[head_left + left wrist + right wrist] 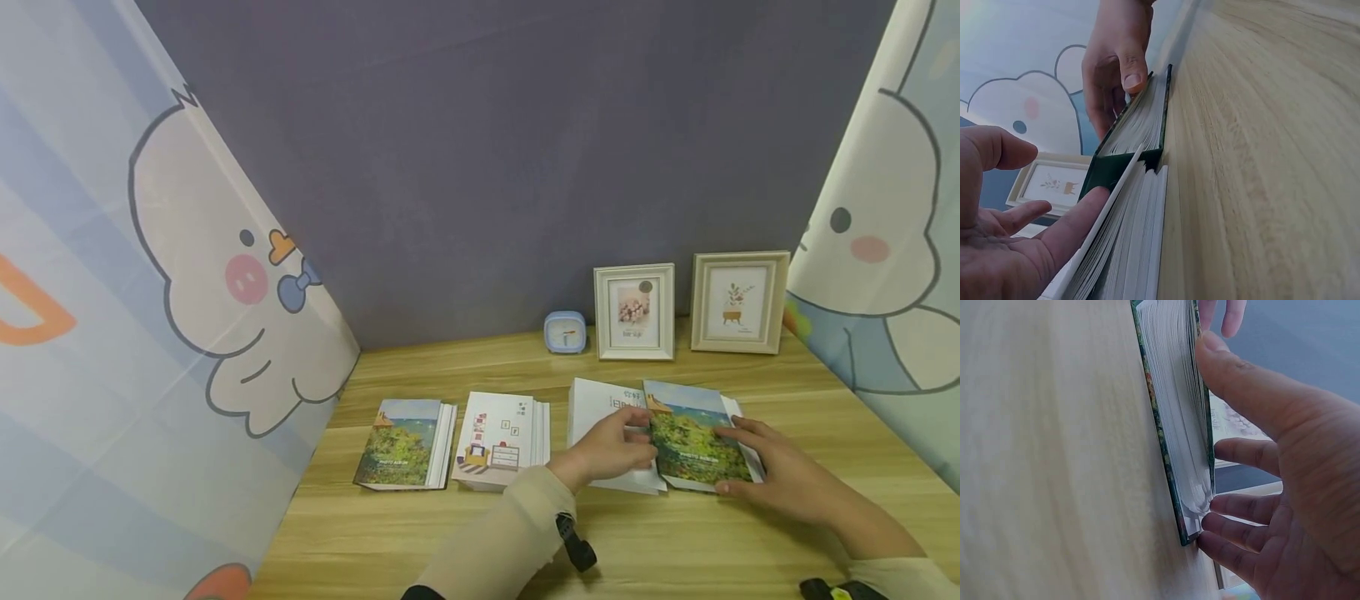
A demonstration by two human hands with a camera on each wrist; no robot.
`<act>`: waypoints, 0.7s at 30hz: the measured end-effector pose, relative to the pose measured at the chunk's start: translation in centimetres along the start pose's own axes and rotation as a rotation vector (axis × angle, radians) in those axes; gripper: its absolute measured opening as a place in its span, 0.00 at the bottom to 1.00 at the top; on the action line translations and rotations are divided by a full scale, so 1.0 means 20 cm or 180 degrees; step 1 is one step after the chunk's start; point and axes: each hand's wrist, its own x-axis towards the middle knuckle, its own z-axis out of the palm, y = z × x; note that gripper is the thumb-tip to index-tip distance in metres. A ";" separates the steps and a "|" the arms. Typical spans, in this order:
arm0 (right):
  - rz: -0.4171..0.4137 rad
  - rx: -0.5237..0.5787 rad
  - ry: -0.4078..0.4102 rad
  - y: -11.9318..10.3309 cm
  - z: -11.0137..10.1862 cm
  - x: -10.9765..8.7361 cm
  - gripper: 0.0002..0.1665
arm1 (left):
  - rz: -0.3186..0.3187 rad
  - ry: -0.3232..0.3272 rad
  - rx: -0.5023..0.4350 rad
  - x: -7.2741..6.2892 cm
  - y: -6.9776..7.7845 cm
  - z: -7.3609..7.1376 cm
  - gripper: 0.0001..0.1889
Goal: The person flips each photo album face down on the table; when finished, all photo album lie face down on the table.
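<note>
A photo album (pixel 693 437) with a landscape cover lies flat on the right, beside a white album (pixel 600 400) with Chinese lettering. My left hand (pixel 611 450) is over the white album, one fingertip touching the landscape album's dark green spine (pixel 1107 172) in the left wrist view. On the other side, my right hand (pixel 780 471) touches the same album, its thumb at the near corner and its fingers on the cover and along the page edge. The right wrist view shows the album's white pages (pixel 1175 406) with those fingers fairly straight against them.
To the left lie another landscape photo album (pixel 397 442) and a white album (pixel 495 437) with a furniture drawing. Along the back stand a blue clock (pixel 565 332) and two picture frames (pixel 634 312). Printed cloth (pixel 202 250) hangs at both sides of the wooden table (pixel 337 533).
</note>
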 end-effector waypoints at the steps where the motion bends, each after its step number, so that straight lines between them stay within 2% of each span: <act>1: 0.0000 0.0002 -0.0004 0.00 0.00 0.00 0.53 | -0.0007 0.0003 0.0009 0.00 0.00 0.00 0.28; 6: 0.0030 0.0010 -0.0022 0.00 0.00 0.00 0.53 | -0.0026 0.0006 0.0045 -0.01 0.00 0.02 0.27; 9: 0.0055 0.0016 -0.0036 -0.01 -0.01 0.01 0.53 | -0.0008 0.0003 0.0171 -0.01 0.00 0.03 0.28; 15: 0.0103 0.0022 -0.0067 -0.02 -0.01 0.01 0.53 | 0.0154 0.0060 0.0501 -0.01 -0.01 0.03 0.25; 21: 0.0088 0.0106 -0.0057 0.00 -0.01 0.01 0.53 | 0.0288 0.0133 0.0463 0.00 -0.01 0.05 0.25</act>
